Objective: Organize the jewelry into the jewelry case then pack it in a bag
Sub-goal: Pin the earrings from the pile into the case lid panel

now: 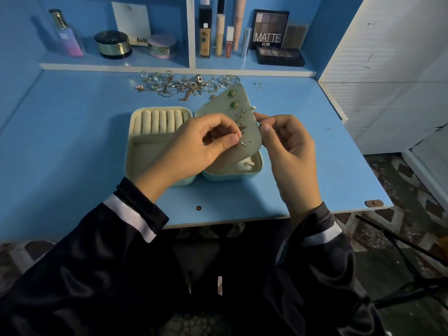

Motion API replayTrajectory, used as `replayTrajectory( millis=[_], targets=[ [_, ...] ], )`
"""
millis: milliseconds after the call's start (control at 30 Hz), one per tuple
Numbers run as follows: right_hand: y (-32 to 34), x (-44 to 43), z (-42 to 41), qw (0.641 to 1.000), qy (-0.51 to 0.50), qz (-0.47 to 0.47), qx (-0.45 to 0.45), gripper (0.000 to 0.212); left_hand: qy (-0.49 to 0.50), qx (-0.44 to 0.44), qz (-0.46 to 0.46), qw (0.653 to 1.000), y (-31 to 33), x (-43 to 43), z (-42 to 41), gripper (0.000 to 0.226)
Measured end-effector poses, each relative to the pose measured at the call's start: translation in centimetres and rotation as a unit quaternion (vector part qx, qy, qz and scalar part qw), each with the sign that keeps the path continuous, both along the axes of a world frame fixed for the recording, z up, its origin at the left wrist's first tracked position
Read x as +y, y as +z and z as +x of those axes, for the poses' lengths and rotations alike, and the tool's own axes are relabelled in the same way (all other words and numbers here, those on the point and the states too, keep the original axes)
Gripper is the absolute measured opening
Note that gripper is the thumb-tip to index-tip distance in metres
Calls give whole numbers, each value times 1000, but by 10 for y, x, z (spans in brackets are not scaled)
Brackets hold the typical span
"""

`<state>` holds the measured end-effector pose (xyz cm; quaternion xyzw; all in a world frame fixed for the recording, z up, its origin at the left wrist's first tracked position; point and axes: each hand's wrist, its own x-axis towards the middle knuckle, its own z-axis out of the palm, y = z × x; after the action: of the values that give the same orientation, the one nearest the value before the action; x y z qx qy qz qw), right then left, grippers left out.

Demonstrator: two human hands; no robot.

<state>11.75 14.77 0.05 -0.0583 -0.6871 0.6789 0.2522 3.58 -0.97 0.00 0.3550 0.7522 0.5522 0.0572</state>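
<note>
An open pale-blue jewelry case point(135, 151) lies on the blue desk, with cream ring rolls point(158, 121) in its left half. Over its right half a grey-green earring panel point(218, 107) stands tilted up, with two green stud earrings point(232, 99) and several small gold ones pinned to it. My left hand point(194, 146) pinches a small gold earring point(238, 137) against the panel's lower part. My right hand point(288, 146) grips the panel's right edge between thumb and fingers. A loose heap of jewelry point(184, 84), chains and rings, lies behind the case.
A shelf at the back of the desk point(72, 132) carries a perfume bottle point(66, 35), round compacts point(112, 44), makeup tubes point(219, 32) and eyeshadow palettes point(270, 29). A white slatted cabinet point(388, 76) stands to the right. Black rods of a stand point(400, 241) cross the floor at lower right.
</note>
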Motion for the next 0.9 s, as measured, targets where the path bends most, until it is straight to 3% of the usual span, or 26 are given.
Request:
replayTrajectory(
  millis=[600,900],
  targets=[
    [6,-7,-1,1000,17,-4,14,8,-3,-5,-7,1000,11,-1,11,6],
    [5,-8,-3,999,24,-6,29,8,2,33,-33,999,15,1,10,11]
  ],
)
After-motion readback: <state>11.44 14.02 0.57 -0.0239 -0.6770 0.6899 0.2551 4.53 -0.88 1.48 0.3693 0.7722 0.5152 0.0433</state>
